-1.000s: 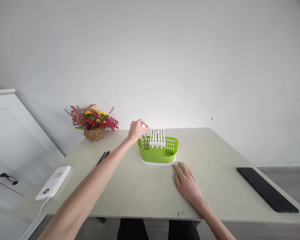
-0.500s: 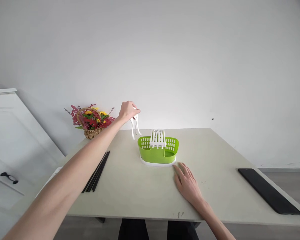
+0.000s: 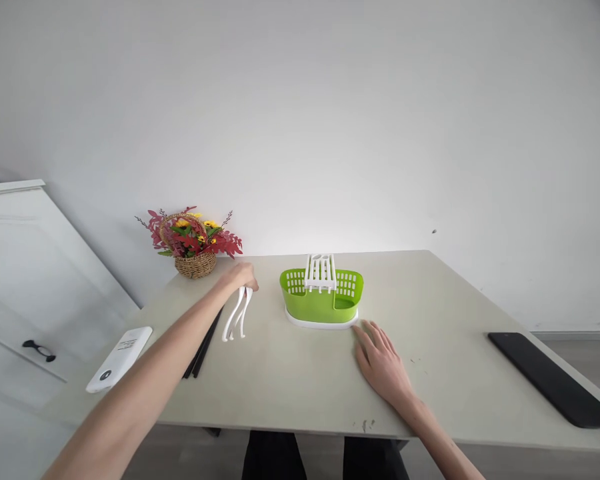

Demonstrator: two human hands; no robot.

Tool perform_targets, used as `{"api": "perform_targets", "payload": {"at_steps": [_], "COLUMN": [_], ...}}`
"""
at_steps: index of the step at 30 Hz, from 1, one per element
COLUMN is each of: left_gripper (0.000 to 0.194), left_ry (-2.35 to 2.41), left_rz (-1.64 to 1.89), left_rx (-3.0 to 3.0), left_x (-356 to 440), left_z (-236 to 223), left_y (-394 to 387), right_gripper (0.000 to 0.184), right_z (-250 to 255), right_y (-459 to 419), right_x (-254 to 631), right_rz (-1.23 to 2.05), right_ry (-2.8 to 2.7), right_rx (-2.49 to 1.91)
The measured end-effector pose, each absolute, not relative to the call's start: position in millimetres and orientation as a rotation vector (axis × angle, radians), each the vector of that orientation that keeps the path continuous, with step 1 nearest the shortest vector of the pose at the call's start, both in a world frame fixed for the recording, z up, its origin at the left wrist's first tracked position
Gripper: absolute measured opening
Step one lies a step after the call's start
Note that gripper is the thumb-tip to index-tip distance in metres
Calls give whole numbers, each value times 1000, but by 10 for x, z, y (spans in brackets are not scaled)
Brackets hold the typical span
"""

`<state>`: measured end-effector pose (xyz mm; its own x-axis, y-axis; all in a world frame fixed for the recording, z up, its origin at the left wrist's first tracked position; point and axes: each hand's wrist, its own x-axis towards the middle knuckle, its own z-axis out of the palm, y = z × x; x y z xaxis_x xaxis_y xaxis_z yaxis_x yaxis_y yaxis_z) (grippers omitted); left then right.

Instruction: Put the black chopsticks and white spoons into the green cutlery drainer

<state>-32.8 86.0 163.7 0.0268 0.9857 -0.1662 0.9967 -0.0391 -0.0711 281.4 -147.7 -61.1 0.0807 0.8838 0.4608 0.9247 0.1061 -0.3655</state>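
White utensils (image 3: 243, 315) lower, nearer black sticks (image 3: 206, 347)

Flowers (image 3: 182, 225) and a white cabinet (image 3: 25, 273) to our left, a black slab (image 3: 555, 381) to our right.
At the far left corner of the pale counter (image 3: 280, 393), we see the flowers standing in a woven basket (image 3: 195, 266), yellow ones among red leaves (image 3: 229, 242). Nearer us, a flat white device (image 3: 117, 360) lies near the left edge, carrying printed lines (image 3: 127, 344) and a dark round mark (image 3: 105, 375). The cabinet has a dark handle (image 3: 39, 351) on its front. The black slab lies flat along the right edge. We notice scuff marks (image 3: 365, 425) near the counter's front edge and a small dark spot (image 3: 434, 231) on the plain wall (image 3: 300, 133) behind. Grey floor (image 3: 580, 360) shows past the right side.
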Motion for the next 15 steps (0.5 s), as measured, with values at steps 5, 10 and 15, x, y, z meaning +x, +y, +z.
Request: {"api": "perform_targets", "payload": {"at_steps": [5,10,15], "left_gripper": [22,27,27], "left_ry": [2128,2135,2160], "left_rz": [-343,-327,-333], "left_rx": [2088,2080,2124], "left_x": [-463,-546,-563], "left_z": [1237,1056,999], "left_y": [798,798,792], "right_gripper": [48,48,49], "right_z": [-615,-604,-582], "right_y": [-1484,-1497,-1508], "right_x": [2828,2839,2840], "right_rz": [-87,-77,-74], "right_ry": [-1799,-1811,-1813], "right_rx": [-1770,-1778,-1793]}}
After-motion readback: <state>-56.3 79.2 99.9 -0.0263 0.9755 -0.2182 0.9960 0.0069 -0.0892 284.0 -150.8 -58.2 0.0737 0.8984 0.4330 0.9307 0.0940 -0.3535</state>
